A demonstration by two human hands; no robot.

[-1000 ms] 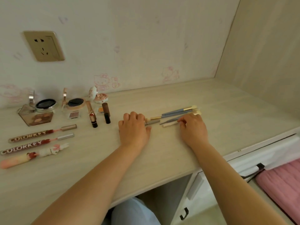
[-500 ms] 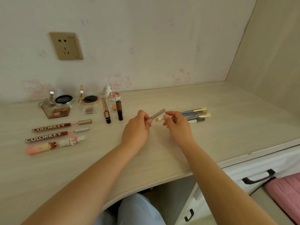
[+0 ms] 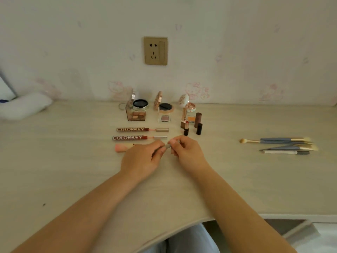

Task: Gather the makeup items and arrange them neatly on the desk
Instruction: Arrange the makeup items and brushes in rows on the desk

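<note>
My left hand (image 3: 141,159) and my right hand (image 3: 187,153) both pinch a thin grey makeup pen (image 3: 167,146) just above the desk (image 3: 73,170), below the rows of cosmetics. Two COLORKEY lip glosses (image 3: 131,129) (image 3: 128,137) lie side by side, and a pink tube (image 3: 123,147) below them is partly hidden by my left hand. Open compacts (image 3: 140,105) (image 3: 165,107) and lipsticks (image 3: 186,127) stand behind, near the wall. A pile of blue-handled brushes (image 3: 284,145) lies to the right.
A gold wall socket (image 3: 156,51) sits above the cosmetics. A white cloth bundle (image 3: 21,106) rests at the far left of the desk. The desk's front edge curves above my lap, with a drawer (image 3: 295,227) at lower right.
Both hands carried the grey pen left from the brush pile to beside the lip glosses. The camera view swung left, so the brushes now lie far right.
</note>
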